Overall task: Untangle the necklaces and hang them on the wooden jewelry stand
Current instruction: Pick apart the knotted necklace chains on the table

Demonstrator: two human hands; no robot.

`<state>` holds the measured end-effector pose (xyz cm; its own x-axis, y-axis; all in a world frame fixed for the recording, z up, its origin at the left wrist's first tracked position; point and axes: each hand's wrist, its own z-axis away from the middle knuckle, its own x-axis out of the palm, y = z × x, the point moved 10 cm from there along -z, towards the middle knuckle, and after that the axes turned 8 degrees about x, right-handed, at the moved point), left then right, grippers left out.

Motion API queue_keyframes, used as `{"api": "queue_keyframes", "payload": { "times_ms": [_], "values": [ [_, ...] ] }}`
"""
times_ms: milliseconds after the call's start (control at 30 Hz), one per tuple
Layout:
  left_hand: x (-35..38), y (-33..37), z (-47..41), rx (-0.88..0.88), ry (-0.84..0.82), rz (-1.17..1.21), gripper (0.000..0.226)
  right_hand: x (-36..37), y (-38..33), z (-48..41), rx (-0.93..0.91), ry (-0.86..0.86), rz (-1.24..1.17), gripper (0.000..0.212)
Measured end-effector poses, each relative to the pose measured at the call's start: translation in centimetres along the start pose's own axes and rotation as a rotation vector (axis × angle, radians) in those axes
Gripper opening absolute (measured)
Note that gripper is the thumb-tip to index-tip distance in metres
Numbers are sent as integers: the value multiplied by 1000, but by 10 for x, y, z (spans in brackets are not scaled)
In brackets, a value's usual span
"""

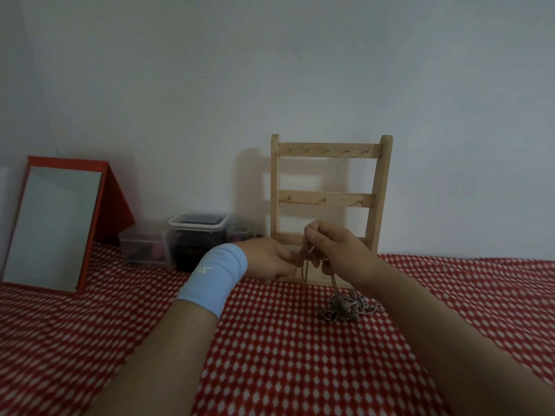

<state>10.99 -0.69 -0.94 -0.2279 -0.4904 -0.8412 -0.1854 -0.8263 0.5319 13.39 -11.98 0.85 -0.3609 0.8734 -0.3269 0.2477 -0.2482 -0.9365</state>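
A wooden jewelry stand (pixel 329 175) with two rows of small hooks stands upright against the wall; no necklace hangs on its hooks. Just in front of its base, my right hand (pixel 333 249) pinches thin chains between thumb and fingers. My left hand (pixel 267 261), with a light blue wristband, pinches the same chains from the left. The strands run down from both hands to a tangled heap of necklaces (pixel 348 306) lying on the red and white patterned cloth (pixel 285 355).
A red-framed mirror (pixel 57 226) leans at the far left. Clear plastic boxes (pixel 144 247) and a lidded container (pixel 198 235) sit against the wall, left of the stand. The white wall closes off the back.
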Motion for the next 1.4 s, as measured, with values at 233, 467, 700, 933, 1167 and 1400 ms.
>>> {"api": "queue_keyframes", "payload": {
  "times_ms": [233, 467, 700, 933, 1167, 1400],
  "values": [
    [-17, 8, 0, 133, 137, 113, 17, -3, -5, 1, -35, 15, -57, 25],
    [-30, 1, 3, 177, 235, 268, 4, -14, -7, 2, -61, 102, -22, 26],
    [-19, 14, 4, 172, 150, 392, 24, -9, -19, 9, -118, 89, 46, 23],
    [-38, 12, 5, 205, 354, 399, 12, -12, -22, 8, -131, 137, 109, 23],
    [-43, 22, 3, 225, 373, 216, 20, 6, -5, 3, -13, 1, 143, 29],
    [-32, 3, -3, 155, 353, 776, 22, 11, 1, 7, 37, -117, 110, 28]
  ]
}}
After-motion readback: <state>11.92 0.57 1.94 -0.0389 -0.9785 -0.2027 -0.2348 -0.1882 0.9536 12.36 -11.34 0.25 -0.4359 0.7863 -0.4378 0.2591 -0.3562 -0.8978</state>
